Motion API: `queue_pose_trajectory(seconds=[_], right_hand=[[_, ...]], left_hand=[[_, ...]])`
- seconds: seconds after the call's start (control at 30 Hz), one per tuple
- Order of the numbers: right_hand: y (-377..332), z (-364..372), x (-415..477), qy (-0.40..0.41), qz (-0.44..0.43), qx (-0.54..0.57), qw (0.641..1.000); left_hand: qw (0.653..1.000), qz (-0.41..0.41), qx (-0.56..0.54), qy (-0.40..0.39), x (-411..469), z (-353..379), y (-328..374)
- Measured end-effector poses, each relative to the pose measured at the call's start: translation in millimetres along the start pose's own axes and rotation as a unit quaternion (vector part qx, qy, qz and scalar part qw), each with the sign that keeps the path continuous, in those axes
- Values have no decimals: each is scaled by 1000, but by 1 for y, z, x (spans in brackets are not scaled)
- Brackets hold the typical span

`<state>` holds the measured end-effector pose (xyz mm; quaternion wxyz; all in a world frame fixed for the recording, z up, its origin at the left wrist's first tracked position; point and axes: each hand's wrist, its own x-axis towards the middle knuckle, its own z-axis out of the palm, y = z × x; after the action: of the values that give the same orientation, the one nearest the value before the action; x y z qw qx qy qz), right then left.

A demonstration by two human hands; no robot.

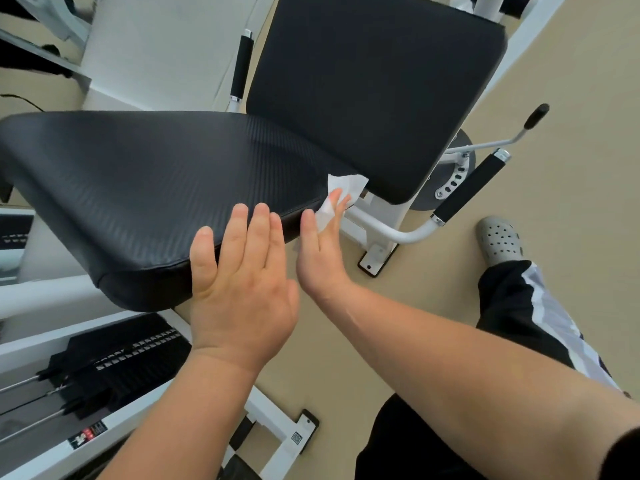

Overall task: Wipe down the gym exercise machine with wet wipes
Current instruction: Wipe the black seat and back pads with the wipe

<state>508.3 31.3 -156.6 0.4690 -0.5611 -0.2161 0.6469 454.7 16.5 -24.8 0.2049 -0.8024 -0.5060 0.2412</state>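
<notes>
Flat left grip (239, 278) on black seat pad (138, 188), straight-fingered right grip (320, 251) with white wipe (343, 188) at pad's edge.

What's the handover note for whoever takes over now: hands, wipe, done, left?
Left hand: open, flat on the near edge of the long black pad.
Right hand: straight fingers press the white wet wipe against that pad's edge, by the second pad.
Done: cannot tell which surfaces are wiped.
To do: likely finish this edge, then second pad and black handles.

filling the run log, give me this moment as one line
step: wiping seat pad edge | left hand: flat on pad | right hand: presses wet wipe to pad edge near backrest
</notes>
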Motion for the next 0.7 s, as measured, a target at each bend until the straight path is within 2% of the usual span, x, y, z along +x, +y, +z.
queue_pose_trajectory(seconds=[0.07, 0.2, 0.27, 0.37, 0.5, 0.6, 0.7], right_hand=[[2, -6, 14, 3, 16, -5, 1000], [-19, -31, 71, 90, 138, 5, 986], [-28, -36, 72, 92, 128, -11, 988], [-34, -38, 45, -55, 43, -175, 982], [-60, -51, 35, -214, -68, -327, 918], [-85, -47, 42, -314, -119, -356, 872], [-84, -48, 78, -352, -116, -336, 866]], left_hand=[[1000, 6, 2, -2, 0, 0, -1], [1000, -1, -14, -24, 0, -5, 0], [998, -8, -42, -38, 0, -12, 1], [995, -20, -98, -31, -3, -26, 0], [991, -37, -125, -30, 0, -45, -14], [988, -71, -116, -72, 25, -56, -31], [978, -116, -95, -143, 62, -62, -52]])
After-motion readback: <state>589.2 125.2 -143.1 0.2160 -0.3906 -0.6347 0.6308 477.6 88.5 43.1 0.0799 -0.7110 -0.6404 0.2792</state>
